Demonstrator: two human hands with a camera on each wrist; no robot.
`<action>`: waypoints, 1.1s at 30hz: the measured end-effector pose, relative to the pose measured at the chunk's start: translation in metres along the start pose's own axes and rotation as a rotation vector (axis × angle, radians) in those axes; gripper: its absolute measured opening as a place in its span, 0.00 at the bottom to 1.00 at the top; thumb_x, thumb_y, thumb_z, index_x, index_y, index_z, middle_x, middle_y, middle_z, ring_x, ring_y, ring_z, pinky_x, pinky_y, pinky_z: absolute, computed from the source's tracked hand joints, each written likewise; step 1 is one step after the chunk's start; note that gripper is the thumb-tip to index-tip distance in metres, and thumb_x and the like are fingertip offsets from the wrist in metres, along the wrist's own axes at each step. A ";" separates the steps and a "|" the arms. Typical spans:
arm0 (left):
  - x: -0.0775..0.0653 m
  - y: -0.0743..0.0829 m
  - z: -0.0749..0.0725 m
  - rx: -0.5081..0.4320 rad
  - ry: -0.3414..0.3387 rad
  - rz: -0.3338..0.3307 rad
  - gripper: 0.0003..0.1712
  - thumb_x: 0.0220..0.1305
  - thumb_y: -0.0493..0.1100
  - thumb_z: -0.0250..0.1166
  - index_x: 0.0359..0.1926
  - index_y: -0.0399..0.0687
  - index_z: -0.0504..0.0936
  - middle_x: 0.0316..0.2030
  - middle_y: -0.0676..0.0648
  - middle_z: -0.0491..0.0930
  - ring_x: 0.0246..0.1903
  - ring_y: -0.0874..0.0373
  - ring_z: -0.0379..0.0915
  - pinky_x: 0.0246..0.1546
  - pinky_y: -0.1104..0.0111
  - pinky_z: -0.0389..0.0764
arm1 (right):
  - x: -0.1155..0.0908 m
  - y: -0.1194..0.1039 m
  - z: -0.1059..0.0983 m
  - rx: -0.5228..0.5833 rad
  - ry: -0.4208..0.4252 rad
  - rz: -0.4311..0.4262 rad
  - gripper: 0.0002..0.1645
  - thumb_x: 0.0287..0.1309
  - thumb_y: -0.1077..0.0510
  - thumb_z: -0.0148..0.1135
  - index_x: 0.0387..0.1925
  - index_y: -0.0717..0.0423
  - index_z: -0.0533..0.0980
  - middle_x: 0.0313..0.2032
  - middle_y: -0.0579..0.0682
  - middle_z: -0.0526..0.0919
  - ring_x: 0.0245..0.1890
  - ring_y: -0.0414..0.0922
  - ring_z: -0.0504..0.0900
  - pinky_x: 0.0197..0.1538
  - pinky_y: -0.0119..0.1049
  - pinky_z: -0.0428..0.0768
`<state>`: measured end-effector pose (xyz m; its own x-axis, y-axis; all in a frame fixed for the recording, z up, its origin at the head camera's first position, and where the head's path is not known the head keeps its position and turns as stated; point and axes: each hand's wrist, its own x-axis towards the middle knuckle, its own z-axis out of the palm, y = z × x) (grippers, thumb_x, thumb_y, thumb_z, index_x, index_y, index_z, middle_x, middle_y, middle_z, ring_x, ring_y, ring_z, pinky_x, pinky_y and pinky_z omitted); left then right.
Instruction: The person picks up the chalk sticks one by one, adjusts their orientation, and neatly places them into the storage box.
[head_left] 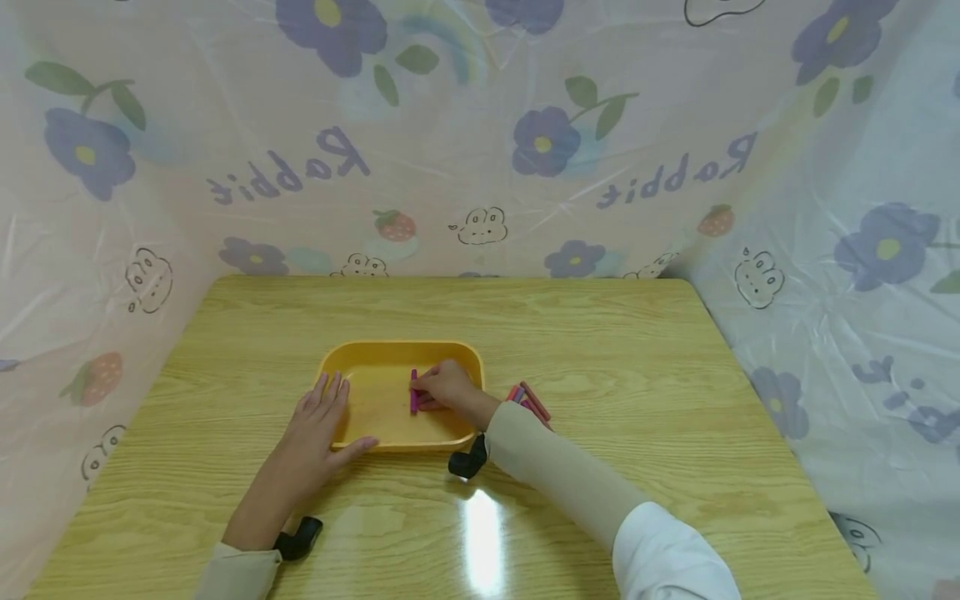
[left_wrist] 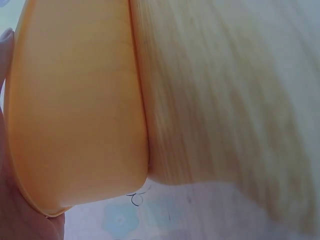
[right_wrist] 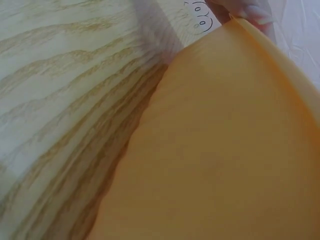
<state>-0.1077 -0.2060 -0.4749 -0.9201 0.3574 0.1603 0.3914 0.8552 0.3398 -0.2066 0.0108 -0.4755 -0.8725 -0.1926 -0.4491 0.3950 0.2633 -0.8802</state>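
Observation:
A shallow yellow-orange tray (head_left: 375, 404) lies on the wooden table. My left hand (head_left: 318, 421) rests on its near left corner, fingers extended over the left rim and thumb along the front one. In the left wrist view, part of that hand shows at the left edge, beside the tray's outer wall (left_wrist: 75, 115). Inside the tray, toward its right half, my right hand (head_left: 448, 385) pinches a slim purple stick (head_left: 414, 393) between thumb and fingers. The stick points away from me. Tray wall (right_wrist: 215, 140) fills much of the right wrist view, hiding the right fingers.
Just right of the tray, several short coloured sticks (head_left: 536, 401) in reds and purples lie in a loose bunch, partly behind my right sleeve (head_left: 562, 475). A patterned sheet (head_left: 450, 167) hangs around the back and sides of the table (head_left: 615, 350).

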 end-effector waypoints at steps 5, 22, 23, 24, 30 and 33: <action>0.001 0.000 0.000 0.002 -0.002 0.001 0.56 0.59 0.69 0.53 0.71 0.34 0.46 0.71 0.36 0.41 0.70 0.47 0.27 0.66 0.49 0.40 | 0.001 -0.001 0.001 -0.022 0.010 -0.002 0.08 0.57 0.63 0.63 0.32 0.67 0.81 0.24 0.54 0.83 0.22 0.43 0.82 0.29 0.35 0.82; 0.003 -0.001 -0.003 0.010 0.006 0.001 0.55 0.59 0.69 0.54 0.71 0.33 0.46 0.70 0.36 0.42 0.70 0.45 0.29 0.66 0.48 0.40 | -0.001 -0.007 0.002 -0.052 0.025 -0.006 0.09 0.55 0.61 0.65 0.29 0.66 0.82 0.22 0.54 0.83 0.21 0.43 0.82 0.28 0.33 0.82; 0.003 -0.001 -0.003 0.012 0.007 0.000 0.55 0.59 0.69 0.54 0.70 0.33 0.46 0.70 0.36 0.42 0.70 0.45 0.29 0.66 0.48 0.41 | -0.001 -0.007 0.003 -0.061 0.030 -0.007 0.09 0.55 0.60 0.65 0.29 0.66 0.82 0.22 0.54 0.83 0.20 0.43 0.82 0.27 0.33 0.82; 0.004 -0.002 -0.003 0.011 0.004 -0.001 0.55 0.59 0.68 0.54 0.70 0.33 0.46 0.70 0.36 0.42 0.70 0.45 0.29 0.66 0.48 0.41 | -0.001 -0.007 0.003 -0.067 0.035 -0.009 0.09 0.55 0.60 0.65 0.28 0.66 0.82 0.22 0.54 0.83 0.20 0.43 0.82 0.27 0.33 0.81; 0.003 -0.001 -0.002 -0.002 -0.008 0.000 0.55 0.60 0.68 0.53 0.71 0.33 0.45 0.71 0.35 0.41 0.70 0.46 0.27 0.65 0.47 0.41 | -0.003 -0.005 0.003 -0.085 0.050 -0.029 0.09 0.53 0.60 0.66 0.27 0.65 0.82 0.21 0.53 0.84 0.20 0.43 0.83 0.27 0.34 0.82; 0.001 -0.001 0.000 -0.009 -0.008 0.000 0.55 0.60 0.68 0.54 0.70 0.32 0.45 0.70 0.35 0.41 0.70 0.45 0.27 0.65 0.47 0.40 | -0.004 -0.004 0.004 -0.104 0.045 -0.035 0.09 0.53 0.60 0.67 0.27 0.65 0.82 0.21 0.54 0.84 0.20 0.44 0.83 0.27 0.34 0.81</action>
<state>-0.1095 -0.2065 -0.4755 -0.9203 0.3603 0.1524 0.3912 0.8520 0.3479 -0.2034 0.0073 -0.4711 -0.8980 -0.1616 -0.4093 0.3343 0.3543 -0.8733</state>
